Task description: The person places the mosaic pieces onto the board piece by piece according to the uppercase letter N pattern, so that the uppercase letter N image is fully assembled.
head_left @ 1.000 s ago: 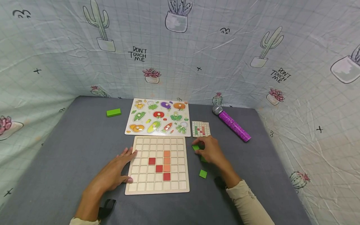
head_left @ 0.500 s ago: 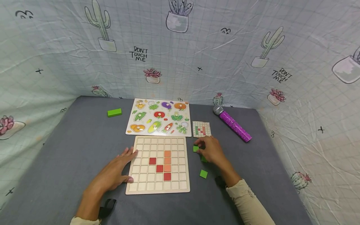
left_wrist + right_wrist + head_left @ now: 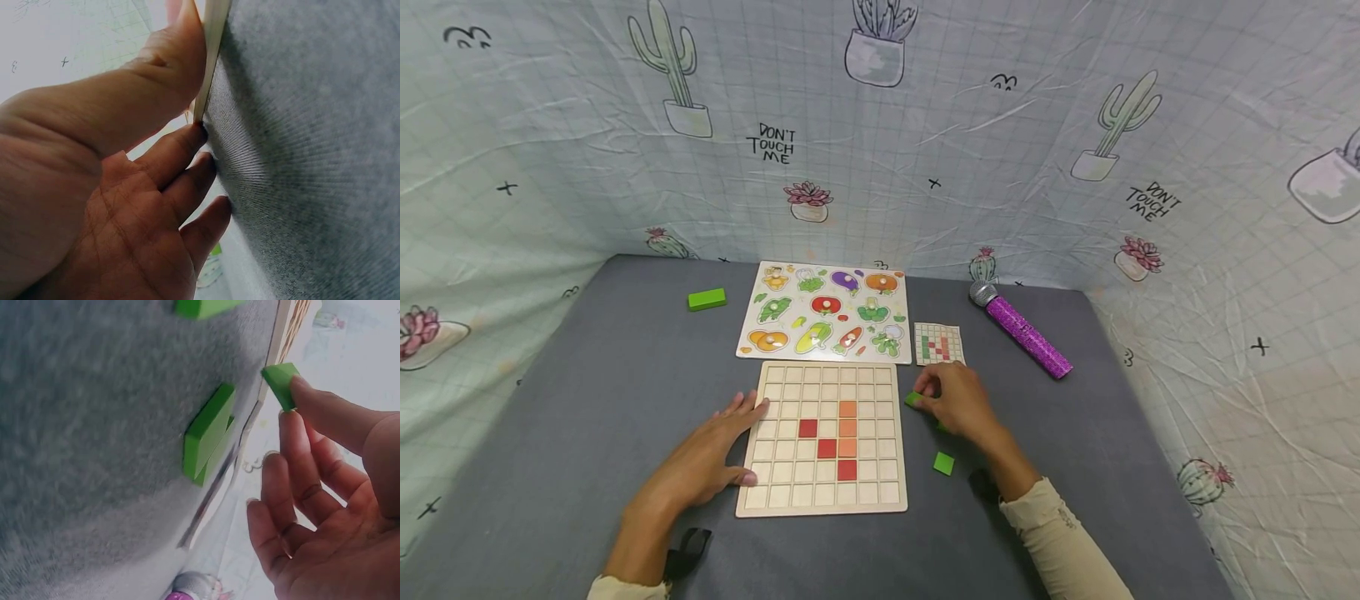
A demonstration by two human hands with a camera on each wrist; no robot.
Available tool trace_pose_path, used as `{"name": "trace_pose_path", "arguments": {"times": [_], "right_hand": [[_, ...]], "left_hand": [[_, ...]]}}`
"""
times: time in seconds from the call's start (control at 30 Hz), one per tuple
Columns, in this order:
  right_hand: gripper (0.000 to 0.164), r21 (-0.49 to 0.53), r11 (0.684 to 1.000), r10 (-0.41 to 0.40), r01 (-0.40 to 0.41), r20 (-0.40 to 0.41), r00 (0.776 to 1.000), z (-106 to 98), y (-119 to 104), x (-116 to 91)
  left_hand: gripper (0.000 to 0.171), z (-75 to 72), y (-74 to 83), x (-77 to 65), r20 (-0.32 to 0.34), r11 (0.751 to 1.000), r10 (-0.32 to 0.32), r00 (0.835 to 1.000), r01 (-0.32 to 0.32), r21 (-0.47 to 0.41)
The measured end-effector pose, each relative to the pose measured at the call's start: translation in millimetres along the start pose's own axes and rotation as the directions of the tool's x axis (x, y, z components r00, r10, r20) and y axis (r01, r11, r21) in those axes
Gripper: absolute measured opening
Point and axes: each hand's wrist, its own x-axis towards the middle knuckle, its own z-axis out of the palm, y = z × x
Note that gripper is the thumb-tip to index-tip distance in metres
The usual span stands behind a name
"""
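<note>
My right hand (image 3: 958, 402) pinches a small green square tile (image 3: 280, 382) between thumb and fingers, just right of the wooden grid board (image 3: 782, 493). Below that hand, in the right wrist view, green tiles (image 3: 211, 428) lie overlapping on the cloth. Another green tile (image 3: 943, 463) lies nearer the front. The board carries several red tiles (image 3: 827, 448) on a diagonal and a column of orange tiles (image 3: 847, 428). At the board's left edge rests my left hand (image 3: 703, 458), fingers spread, thumb and fingertips touching the rim.
Behind the board lies a vegetable puzzle board (image 3: 752, 343). A small pattern card (image 3: 937, 343) sits to its right, beside a purple glitter microphone (image 3: 1028, 336). At the back left is a green block (image 3: 707, 299). Grey cloth (image 3: 572, 467) covers the table.
The right hand has shifted slightly left, and its green tile has turned and moved toward the board. The left hand stays at the board's edge.
</note>
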Motion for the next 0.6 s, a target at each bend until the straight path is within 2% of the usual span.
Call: {"name": "trace_pose_path", "arguments": {"times": [0.27, 0.6], "right_hand": [[0.019, 0.083, 0.994, -0.061, 0.064, -0.040, 0.997, 5.0, -15.0, -3.6], [0.016, 0.103, 0.988, -0.114, 0.117, -0.039, 0.993, 13.9, -38.3, -5.4]], "left_hand": [[0.106, 0.9, -0.2, -0.2, -0.006, 1.000, 0.017, 1.000, -0.017, 0.008], [0.107, 1.3, 0.6, -0.1, -0.009, 1.000, 0.013, 1.000, -0.013, 0.023]]}}
